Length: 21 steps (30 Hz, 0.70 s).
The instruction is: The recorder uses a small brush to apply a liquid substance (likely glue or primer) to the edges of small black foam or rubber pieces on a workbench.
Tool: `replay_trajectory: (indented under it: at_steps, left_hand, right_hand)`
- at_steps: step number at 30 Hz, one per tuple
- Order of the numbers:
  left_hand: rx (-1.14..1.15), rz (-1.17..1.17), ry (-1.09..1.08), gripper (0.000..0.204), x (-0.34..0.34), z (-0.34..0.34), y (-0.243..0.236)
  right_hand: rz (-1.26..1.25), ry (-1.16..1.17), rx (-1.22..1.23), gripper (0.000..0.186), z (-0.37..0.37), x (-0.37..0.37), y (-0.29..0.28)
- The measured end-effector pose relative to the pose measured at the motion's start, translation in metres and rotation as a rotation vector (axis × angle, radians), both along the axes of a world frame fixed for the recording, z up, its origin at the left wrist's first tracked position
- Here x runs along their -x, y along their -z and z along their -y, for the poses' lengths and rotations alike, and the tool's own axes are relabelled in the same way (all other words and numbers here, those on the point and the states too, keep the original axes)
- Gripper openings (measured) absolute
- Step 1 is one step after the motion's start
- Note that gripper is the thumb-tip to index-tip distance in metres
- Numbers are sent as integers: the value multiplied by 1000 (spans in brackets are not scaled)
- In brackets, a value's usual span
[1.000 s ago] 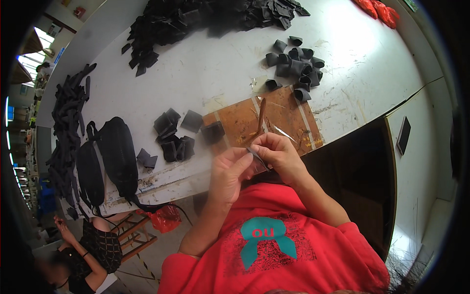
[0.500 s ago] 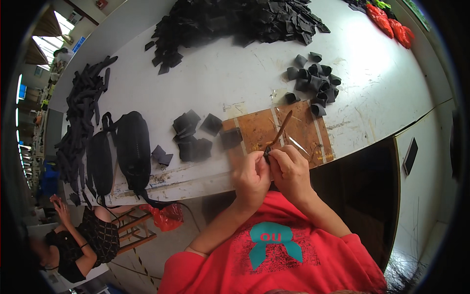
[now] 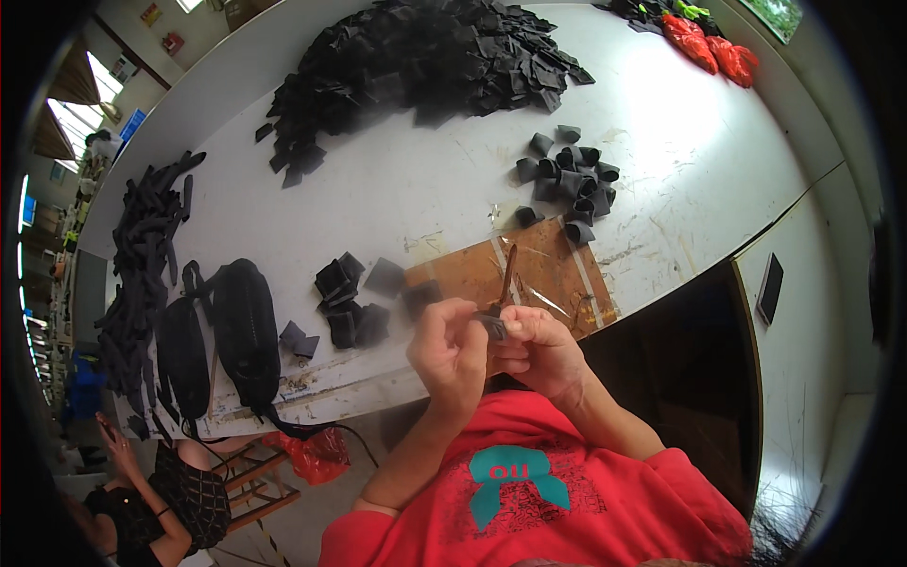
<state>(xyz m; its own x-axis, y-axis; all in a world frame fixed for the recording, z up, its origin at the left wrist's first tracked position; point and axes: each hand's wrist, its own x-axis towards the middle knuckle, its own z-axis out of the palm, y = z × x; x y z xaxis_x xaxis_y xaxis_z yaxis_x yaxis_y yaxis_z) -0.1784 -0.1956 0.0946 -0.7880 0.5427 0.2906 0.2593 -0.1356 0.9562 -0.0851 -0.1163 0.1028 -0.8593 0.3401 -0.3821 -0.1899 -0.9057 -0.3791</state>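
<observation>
A small black fabric piece [image 3: 493, 327] is pinched up in front of my chest, between my two hands. My left hand [image 3: 448, 357] closes on its left side, thumb and fingertips together. The thumb and fingers of my right hand [image 3: 543, 352] grip the right side. Just beyond the piece, a thin brown stick [image 3: 510, 272] points away over the brown board [image 3: 463, 274]; its near end is hidden behind the hands. Flat black fabric squares [image 3: 385, 278] lie left of the board, and a cluster of folded black loops [image 3: 572, 180] sits past its far right corner.
A large heap of black fabric pieces [image 3: 416, 71] covers the far table. At left lie long black strips [image 3: 142, 255] and two black pouches [image 3: 248, 321]. Red plastic bags [image 3: 709, 49] rest far right. A co-worker [image 3: 151, 491] sits at lower left, near a wooden stool [image 3: 257, 482].
The view has shifted, so the table items appear further left and mostly lower. My hands have turned the black fabric piece, showing more of it, and the stick now stands more upright.
</observation>
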Motion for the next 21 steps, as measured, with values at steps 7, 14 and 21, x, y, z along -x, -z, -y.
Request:
replay_trajectory:
  at_steps: [7,14,21]
  left_hand:
    - [-391,1141,827,18,38,-10,-65]
    - [-276,1081,737,18,45,-27,-55]
    - [-131,-237,300,31,37,-38,-67]
  right_hand:
    - [58,-77,-656,23,-37,5,-71]
    - [-108,-153,-806,31,-65,26,-39]
    - [215,191,-1462,34,-56,23,-59]
